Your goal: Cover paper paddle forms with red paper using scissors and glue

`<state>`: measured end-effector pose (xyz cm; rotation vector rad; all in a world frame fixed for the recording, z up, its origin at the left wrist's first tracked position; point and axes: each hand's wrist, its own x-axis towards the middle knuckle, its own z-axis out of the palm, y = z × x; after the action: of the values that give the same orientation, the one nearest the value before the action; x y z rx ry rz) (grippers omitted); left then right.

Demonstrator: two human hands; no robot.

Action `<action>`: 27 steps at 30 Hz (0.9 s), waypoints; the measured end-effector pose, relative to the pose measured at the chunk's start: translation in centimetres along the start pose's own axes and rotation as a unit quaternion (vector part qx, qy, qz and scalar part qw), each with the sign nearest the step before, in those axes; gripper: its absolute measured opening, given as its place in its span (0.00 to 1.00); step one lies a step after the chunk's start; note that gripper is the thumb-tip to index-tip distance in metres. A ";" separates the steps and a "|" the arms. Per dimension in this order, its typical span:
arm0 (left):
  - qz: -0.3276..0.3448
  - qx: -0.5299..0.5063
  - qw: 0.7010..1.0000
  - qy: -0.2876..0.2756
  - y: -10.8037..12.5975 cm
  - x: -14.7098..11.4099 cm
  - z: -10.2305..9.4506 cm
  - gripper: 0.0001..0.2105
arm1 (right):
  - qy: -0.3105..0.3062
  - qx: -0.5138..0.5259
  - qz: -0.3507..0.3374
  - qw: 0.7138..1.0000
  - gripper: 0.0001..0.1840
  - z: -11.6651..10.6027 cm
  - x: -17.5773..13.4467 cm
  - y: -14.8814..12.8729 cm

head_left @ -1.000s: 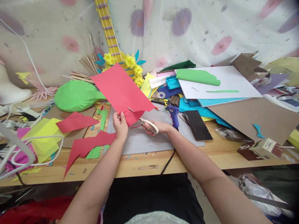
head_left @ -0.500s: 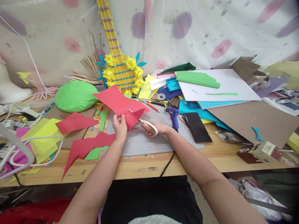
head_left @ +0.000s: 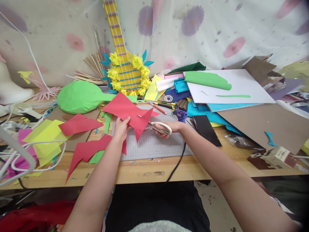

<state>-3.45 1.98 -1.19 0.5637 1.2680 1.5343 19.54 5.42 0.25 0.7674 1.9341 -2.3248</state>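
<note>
My left hand (head_left: 122,129) pinches the lower left edge of a sheet of red paper (head_left: 123,108), thumb on top. White-handled scissors (head_left: 162,127) are in my right hand (head_left: 166,129), fingers through the loops. Their blades cut into the sheet from the right, and one tip shows through near its middle. A pointed flap of the sheet hangs down beside the cut. Below the paper lies a grey cutting mat (head_left: 154,149). More red paper pieces, a jagged scrap (head_left: 89,147) and a smaller scrap (head_left: 79,125), lie left of my left hand.
A green paper-covered round shape with a handle (head_left: 79,96) lies behind the scraps. A yellow paper guitar (head_left: 129,75) leans at the back. Right of the mat are a blue glue gun (head_left: 180,115), a black phone (head_left: 207,130) and stacked boards (head_left: 231,90).
The sheet has turned and shifted slightly in my hands, and the cut flap now hangs lower. My right hand with the scissors has moved a little right. The view has shifted slightly.
</note>
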 end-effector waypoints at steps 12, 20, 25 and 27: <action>0.072 0.030 0.997 -0.021 -1.2 -1.4 1.4 0.17 | 0.011 -0.007 -0.023 1.000 0.33 0.0 -0.4 0.4; 0.064 0.018 0.998 -0.018 -1.5 -1.5 1.7 0.17 | 0.009 -0.007 -0.064 0.998 0.32 0.5 -0.7 0.0; 0.062 0.016 0.998 -0.021 -1.8 -1.4 1.6 0.18 | 0.004 -0.008 -0.057 0.998 0.30 0.2 -0.5 0.5; 0.057 0.011 0.998 -0.023 -1.8 -1.3 1.5 0.19 | 0.007 -0.008 -0.054 0.998 0.30 0.1 -0.4 0.5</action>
<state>-0.94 1.29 -2.01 0.6931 1.2372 1.5935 19.98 5.08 0.00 0.6962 2.0469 -2.3667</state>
